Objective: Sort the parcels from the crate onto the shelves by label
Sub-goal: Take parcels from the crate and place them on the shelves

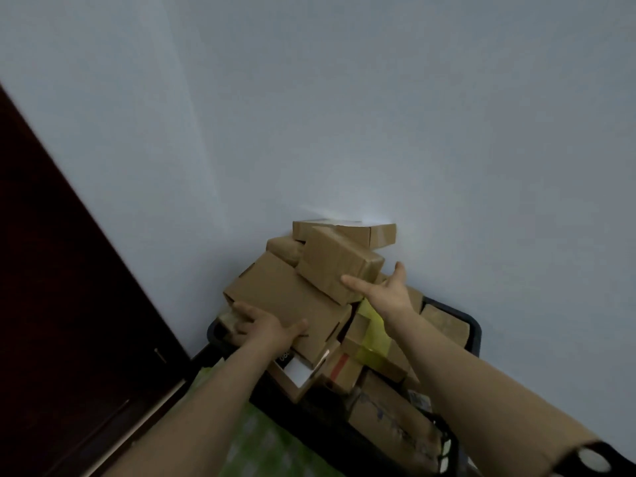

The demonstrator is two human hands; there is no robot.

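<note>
We judge sorting barely begun: the black plastic crate [476, 327] is heaped, no shelves visible. Our left hand [265, 328], fingers spread, rests on a large flat brown cardboard parcel [287, 296]; our right hand [387, 290], fingers straight, touches a smaller brown cardboard parcel [335, 265] above.

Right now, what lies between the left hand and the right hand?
In the head view, the large flat box fills that stretch; the left hand rests on it, the right hand touches a smaller box above.
</note>
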